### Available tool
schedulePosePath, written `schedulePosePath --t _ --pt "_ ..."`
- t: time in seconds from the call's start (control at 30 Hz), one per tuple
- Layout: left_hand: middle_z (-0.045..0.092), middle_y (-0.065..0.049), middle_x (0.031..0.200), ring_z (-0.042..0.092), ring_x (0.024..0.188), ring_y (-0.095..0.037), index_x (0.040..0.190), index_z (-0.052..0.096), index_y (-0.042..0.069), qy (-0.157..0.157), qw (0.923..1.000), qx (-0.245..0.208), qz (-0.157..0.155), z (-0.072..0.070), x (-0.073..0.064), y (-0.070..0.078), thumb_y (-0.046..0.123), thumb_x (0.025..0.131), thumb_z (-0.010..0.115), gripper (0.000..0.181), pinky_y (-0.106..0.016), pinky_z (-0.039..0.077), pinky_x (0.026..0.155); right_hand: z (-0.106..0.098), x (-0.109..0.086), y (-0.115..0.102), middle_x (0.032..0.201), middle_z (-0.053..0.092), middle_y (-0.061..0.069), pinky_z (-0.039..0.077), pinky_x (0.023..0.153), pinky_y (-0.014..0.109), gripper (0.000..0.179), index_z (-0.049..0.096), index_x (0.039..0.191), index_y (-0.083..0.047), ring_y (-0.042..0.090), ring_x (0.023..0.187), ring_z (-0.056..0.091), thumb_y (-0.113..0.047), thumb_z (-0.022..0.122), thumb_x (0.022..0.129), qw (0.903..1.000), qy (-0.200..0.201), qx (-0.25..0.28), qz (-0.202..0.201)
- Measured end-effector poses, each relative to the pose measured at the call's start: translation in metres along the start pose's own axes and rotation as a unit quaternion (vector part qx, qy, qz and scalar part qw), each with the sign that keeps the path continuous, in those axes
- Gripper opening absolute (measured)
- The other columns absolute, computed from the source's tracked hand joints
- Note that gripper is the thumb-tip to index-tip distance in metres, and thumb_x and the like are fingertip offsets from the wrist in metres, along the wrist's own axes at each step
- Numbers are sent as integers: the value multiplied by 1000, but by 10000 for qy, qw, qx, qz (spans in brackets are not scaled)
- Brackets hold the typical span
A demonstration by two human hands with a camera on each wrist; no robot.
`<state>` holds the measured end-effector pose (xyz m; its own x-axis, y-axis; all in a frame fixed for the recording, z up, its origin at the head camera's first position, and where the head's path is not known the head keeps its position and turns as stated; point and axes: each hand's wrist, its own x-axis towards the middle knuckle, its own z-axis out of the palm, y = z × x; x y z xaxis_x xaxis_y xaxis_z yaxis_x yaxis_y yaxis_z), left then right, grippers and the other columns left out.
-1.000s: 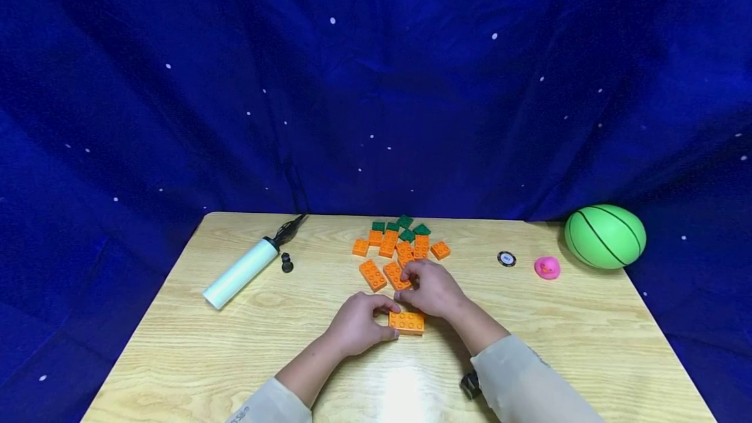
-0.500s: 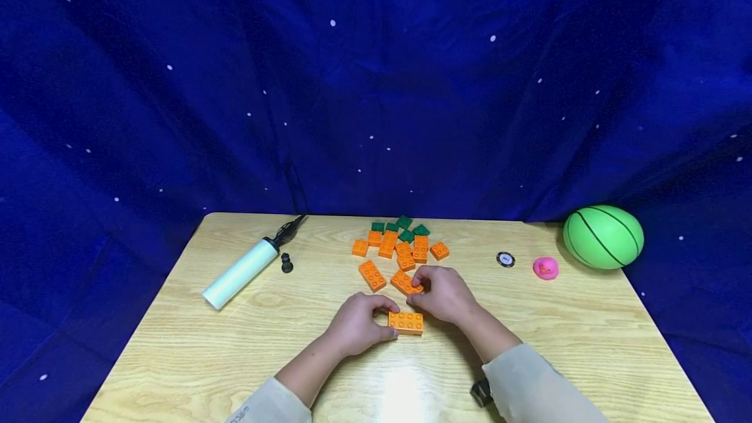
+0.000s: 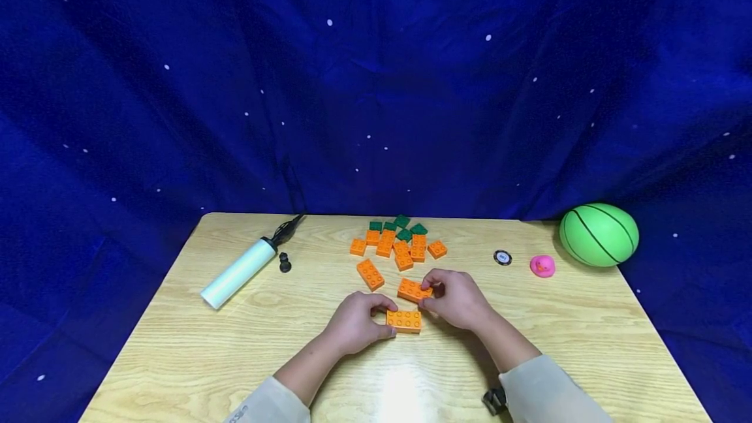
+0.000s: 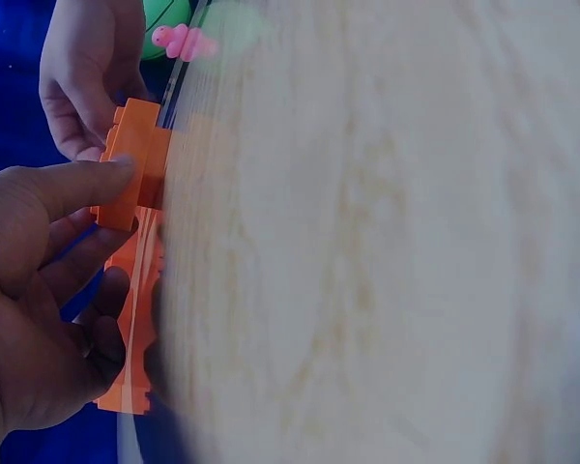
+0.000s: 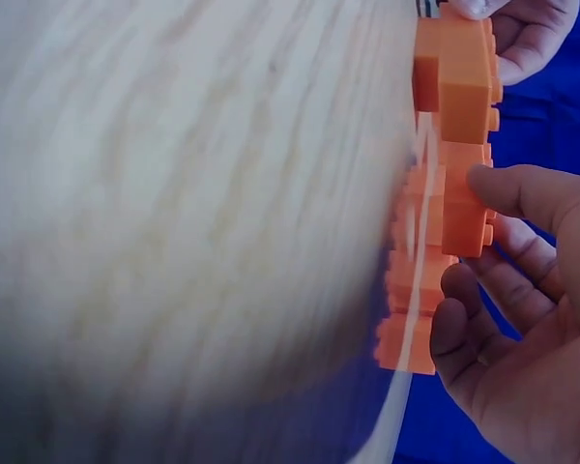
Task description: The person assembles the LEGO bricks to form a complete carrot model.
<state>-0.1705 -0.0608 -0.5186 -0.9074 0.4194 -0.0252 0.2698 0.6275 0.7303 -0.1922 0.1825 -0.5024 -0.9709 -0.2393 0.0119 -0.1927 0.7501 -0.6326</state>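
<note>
My left hand (image 3: pixel 355 326) pinches the left end of an orange toy building brick (image 3: pixel 404 322) near the middle of the table, thumb on the near side. In the left wrist view, more orange brick (image 4: pixel 157 169) shows between this brick and the tabletop. Just beyond it, my right hand (image 3: pixel 457 297) pinches the right end of a second orange brick (image 3: pixel 411 289) between thumb and fingers. This one lies slightly slanted, close behind the first and apart from it in the head view. A loose orange brick (image 3: pixel 370 275) lies to its left.
Several orange bricks (image 3: pixel 386 244) and green bricks (image 3: pixel 403 235) cluster at the table's back middle. A pale hand pump (image 3: pixel 239 274) and black pawn-like piece (image 3: pixel 284 262) lie left. Rightward are a poker chip (image 3: pixel 502 258), pink duck (image 3: pixel 542 266) and green ball (image 3: pixel 599 235).
My right hand has drawn the second orange brick rightward and slightly nearer, away from the pile, and turned it closer to parallel with the front brick. My left hand keeps its hold.
</note>
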Motion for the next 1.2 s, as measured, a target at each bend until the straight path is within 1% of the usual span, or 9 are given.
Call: schedulePosePath --t 0.07,0.2,0.4,0.5,0.63,0.73,0.83,1.0,1.2 --pt "72 13 103 59 98 -14 107 77 26 0 10000 12 0 0 0 0 26 80 91 30 -37 48 89 -2 -2 1 76 60 -6 43 62 31 22 71 97 -21 13 67 52 -19 88 82 10000 -10 48 -18" --pt "72 14 103 58 98 -13 107 77 26 0 10000 29 12 0 1 0 26 80 91 30 -37 48 88 -6 -6 3 79 63 -6 45 63 30 24 73 102 -21 12 69 53 -18 87 83 9999 10 103 -129" --pt "71 15 102 57 96 -12 107 77 27 16 10000 28 31 0 1 0 26 80 91 30 -36 47 87 -10 -13 1 100 71 -5 49 68 28 34 76 114 -16 11 77 57 -10 83 82 9988 -36 351 -330" --pt "71 15 103 57 96 -12 107 77 27 28 10000 11 56 0 1 -1 27 80 91 30 -36 47 87 -11 -17 0 105 72 -4 50 66 27 37 77 117 -14 12 76 58 -7 81 81 9982 -82 456 -385" --pt "70 15 103 57 96 -12 106 77 27 39 10000 10 64 2 0 -1 26 80 90 29 -37 47 87 -11 -23 -1 108 71 -5 50 66 26 38 78 119 -18 12 78 58 -8 81 82 9982 -148 417 -402" --pt "70 16 102 57 95 -11 106 77 27 47 10000 21 45 2 -1 -1 25 80 90 29 -36 47 86 -12 -26 -1 110 71 -6 50 71 26 39 78 119 -21 12 82 59 -9 79 82 9984 -109 320 -449" --pt "70 17 102 56 95 -11 107 77 27 43 10000 41 17 2 -1 -1 26 80 90 29 -35 47 86 -13 -30 -1 111 71 -6 51 73 27 38 79 118 -21 15 84 60 -8 78 82 9981 -81 320 -521" --pt "69 17 101 56 94 -10 107 77 27 22 10000 60 -36 2 0 0 27 80 90 30 -35 47 86 -15 -34 -1 111 71 -5 50 69 26 39 78 119 -19 16 82 59 -6 78 82 9967 -205 438 -648" --pt "69 17 101 55 94 -11 107 77 28 32 10000 72 -43 2 0 0 27 80 90 30 -35 46 86 -13 -38 -2 109 70 -9 52 74 27 41 78 122 -18 12 91 61 -5 76 83 9944 -394 371 -910"
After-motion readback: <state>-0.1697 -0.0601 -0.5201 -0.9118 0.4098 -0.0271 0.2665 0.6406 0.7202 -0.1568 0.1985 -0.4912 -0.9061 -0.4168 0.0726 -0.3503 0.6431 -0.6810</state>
